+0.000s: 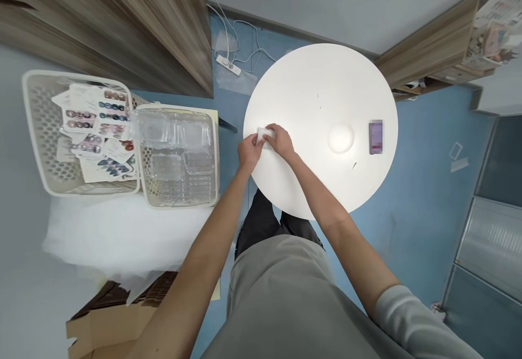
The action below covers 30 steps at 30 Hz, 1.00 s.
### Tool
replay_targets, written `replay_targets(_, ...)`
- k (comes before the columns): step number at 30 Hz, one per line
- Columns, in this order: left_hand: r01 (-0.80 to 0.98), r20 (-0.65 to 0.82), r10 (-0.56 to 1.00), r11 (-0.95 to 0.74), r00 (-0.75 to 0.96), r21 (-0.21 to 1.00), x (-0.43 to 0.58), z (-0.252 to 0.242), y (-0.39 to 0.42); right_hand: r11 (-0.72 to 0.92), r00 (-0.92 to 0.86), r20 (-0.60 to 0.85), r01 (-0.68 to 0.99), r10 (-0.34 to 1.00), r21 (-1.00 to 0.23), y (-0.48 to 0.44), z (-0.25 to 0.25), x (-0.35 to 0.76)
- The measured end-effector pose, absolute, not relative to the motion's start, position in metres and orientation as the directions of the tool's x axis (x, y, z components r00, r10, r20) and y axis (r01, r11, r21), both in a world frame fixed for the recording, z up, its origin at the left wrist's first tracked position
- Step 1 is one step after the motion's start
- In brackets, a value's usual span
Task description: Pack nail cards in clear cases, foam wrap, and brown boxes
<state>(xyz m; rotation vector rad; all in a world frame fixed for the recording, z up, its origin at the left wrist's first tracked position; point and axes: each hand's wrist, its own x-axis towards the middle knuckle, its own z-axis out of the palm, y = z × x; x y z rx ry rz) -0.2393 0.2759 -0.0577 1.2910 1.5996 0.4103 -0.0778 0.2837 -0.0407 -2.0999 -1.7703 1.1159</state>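
A small white piece [266,132], perhaps a card or packet, is held between both hands over the left edge of a round white table [302,87]. My left hand [249,152] pinches its left side, fingers closed. From the right, my right hand [281,140] grips the same piece with thumb and fingers closed on it. The hands nearly touch each other. Part of the white piece is hidden behind the fingers.
A purple box-like item [376,137] lies on the table's right side. On the left stand a basket [36,136] of carded nail-like pieces and a basket [179,204] of clear plastic trays. A power strip [228,66] lies on the floor beyond; an open cardboard box [110,326] is lower left.
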Motion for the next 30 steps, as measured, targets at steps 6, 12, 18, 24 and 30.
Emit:
replay_targets(6, 0.609, -0.426, 0.903, 0.367, -0.052, 0.703, -0.232, -0.062, 0.279, -0.338, 0.158, -0.395, 0.831, 0.905, -0.442, 0.291, -0.045, -0.089)
replay_targets(12, 0.571, -0.453, 0.881, 0.445, -0.139, 0.690, -0.223, -0.058, 0.276, -0.240, 0.134, -0.268, 0.878, 0.954, -0.415, 0.288, -0.033, -0.098)
replay_targets(18, 0.459, -0.385, 0.911, 0.409, -0.149, 0.789, -0.223, -0.008, 0.200, -0.135, 0.056, -0.172, 0.859, 0.983, -0.494, 0.226, -0.001, -0.102)
replay_targets(24, 0.323, -0.485, 0.856, 0.518, -0.181, 0.792, -0.241, 0.042, 0.067, -0.045, -0.106, -0.206, 0.786, 0.973, -0.616, 0.110, 0.027, -0.084)
replay_targets(30, 0.218, -0.476, 0.786, 0.583, -0.395, 0.782, -0.256, 0.072, -0.044, 0.030, -0.252, -0.196, 0.682, 0.948, -0.731, 0.028, 0.036, -0.054)
